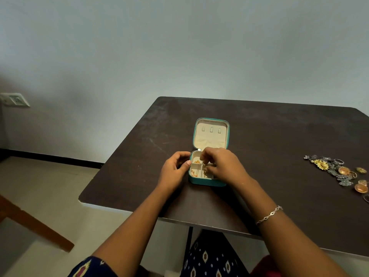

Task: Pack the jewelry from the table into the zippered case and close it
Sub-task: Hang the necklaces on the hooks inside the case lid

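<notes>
Holding the zippered case [207, 181] steady, the left grip [175, 170] curls round the left wall of its base, thumb tip on the rim and fingers bent against the teal side. The case sits open on the desk [269, 140], about midway between the near and far edges and closer to the left edge than the right. Its lid [211, 132] lies back toward the far edge, showing a cream lining with three small tabs and a gathered pocket.

The right grip [223, 166] hangs over the right part of the base, narrow, with fingers curled down into a compartment and closed on a gold chain [205, 172]; how much of the chain it covers is hidden by the knuckles. In the left compartments lie small gold beads [196, 162] toward the lid and a thin chain [194, 172] toward the near wall.

A pile of jewelry [339, 172] rests at the desk's right edge, well apart from the case: silver pieces, gold pieces, rings and round orange discs, running off the picture. A silver bracelet [269, 214] circles the right wrist. A wall socket [15, 99] is on the wall beyond the left edge.
</notes>
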Tool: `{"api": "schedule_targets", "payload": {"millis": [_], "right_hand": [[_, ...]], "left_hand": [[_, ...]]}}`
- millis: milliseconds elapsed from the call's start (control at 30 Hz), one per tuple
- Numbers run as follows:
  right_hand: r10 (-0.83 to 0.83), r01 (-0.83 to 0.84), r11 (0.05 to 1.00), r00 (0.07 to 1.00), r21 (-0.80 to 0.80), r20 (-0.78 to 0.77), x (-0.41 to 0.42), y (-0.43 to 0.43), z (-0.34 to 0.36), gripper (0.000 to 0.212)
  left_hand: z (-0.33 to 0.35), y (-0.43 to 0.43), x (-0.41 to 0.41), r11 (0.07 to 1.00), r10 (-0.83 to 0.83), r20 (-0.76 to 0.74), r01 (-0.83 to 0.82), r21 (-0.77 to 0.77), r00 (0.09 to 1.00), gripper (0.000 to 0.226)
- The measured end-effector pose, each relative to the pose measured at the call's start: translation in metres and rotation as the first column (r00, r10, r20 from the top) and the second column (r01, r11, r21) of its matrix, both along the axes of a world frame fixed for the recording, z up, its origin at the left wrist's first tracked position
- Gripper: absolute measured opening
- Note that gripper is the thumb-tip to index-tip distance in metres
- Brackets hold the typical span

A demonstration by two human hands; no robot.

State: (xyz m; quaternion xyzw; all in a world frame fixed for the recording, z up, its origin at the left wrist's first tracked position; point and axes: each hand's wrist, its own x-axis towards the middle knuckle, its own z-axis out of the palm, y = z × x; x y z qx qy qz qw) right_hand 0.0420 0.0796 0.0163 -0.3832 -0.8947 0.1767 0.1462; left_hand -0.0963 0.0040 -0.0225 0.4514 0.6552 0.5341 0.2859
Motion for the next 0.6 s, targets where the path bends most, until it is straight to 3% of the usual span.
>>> {"api": "schedule_targets", "payload": {"millis": [233, 467, 600], "right_hand": [[-0.016, 0.016, 1.000, 0.999, 0.004, -0.040, -0.005, 0.003, -0.005, 0.018], [-0.034, 0.006, 0.996, 0.954, -0.094, -0.299, 0.001, 0.008, 0.011, 0.023], [-0.018, -0.051, 0.984, 0.925, -0.170, -0.380, 0.006, 0.014, 0.029, 0.021]], "left_hand": [[0.002, 0.000, 0.002, 0.999, 0.037, -0.002, -0.037, 0.021, 0.999, 0.022], [0.026, 0.003, -0.002, 0.991, 0.071, -0.193, -0.047, 0.127, 0.979, 0.020], [0.043, 0.007, 0.003, 0.993, -0.034, -0.192, 0.054, 0.104, 0.981, 0.015]]}}
